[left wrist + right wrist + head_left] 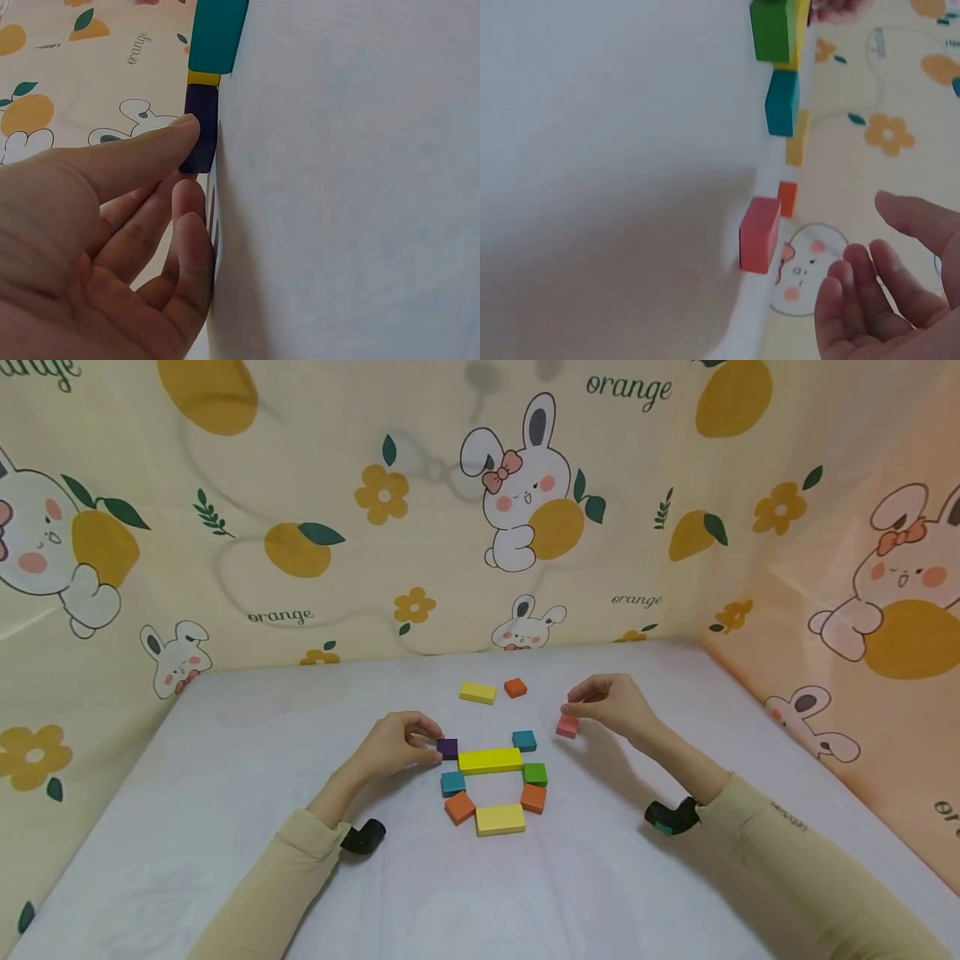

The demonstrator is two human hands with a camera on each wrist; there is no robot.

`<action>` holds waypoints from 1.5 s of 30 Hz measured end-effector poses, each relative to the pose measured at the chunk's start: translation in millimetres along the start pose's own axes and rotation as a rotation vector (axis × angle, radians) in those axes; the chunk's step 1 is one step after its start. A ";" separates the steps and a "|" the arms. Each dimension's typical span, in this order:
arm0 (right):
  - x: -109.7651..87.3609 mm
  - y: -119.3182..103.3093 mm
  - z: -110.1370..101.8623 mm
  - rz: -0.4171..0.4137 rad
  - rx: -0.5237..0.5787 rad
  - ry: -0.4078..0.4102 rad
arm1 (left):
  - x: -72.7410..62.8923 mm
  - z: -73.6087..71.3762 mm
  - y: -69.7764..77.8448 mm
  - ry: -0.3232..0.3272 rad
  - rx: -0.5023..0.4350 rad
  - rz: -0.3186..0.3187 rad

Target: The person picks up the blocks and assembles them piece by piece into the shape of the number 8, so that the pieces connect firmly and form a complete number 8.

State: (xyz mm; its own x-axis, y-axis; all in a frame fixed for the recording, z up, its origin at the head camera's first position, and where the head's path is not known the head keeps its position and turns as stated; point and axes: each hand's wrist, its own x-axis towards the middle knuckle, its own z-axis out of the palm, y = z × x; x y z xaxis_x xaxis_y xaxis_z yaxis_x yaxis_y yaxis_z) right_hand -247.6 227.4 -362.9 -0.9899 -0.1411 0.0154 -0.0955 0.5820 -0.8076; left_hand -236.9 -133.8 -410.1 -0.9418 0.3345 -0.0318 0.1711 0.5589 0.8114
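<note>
Left hand (393, 743): thumb on one face of the purple block (447, 749), index finger on the far side, pinching it. Block sits on the white table (412, 902), at the left end of the long yellow bar (490, 762).

Right hand (613, 703): thumb apart from the loosely bent fingers; wrist view shows a gap between them and the pink block (567, 727), which stands on the table just beside.

Enclosure: bar forms far side; left teal block (453, 784) and left orange block (460, 808) the left; near yellow block (500, 820) the front; right orange block (533, 798) and green block (535, 774) the right. Right teal block (524, 741) lies behind the bar's right end. Farther back: far yellow block (477, 693), small orange block (515, 687).
</note>
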 end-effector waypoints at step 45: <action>24.6 36.3 -15.9 0.001 -0.003 -0.210 | -0.9 1.4 0.1 0.017 0.010 -0.036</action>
State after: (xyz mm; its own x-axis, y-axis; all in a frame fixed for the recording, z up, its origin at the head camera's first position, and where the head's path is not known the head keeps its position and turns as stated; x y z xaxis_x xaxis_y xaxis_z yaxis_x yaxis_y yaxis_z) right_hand -277.1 257.8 -382.5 -0.9465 -0.3038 -0.1086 -0.0952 0.5845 -0.8058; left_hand -235.6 -133.0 -410.9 -0.9523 0.3011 -0.0502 0.1403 0.5777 0.8041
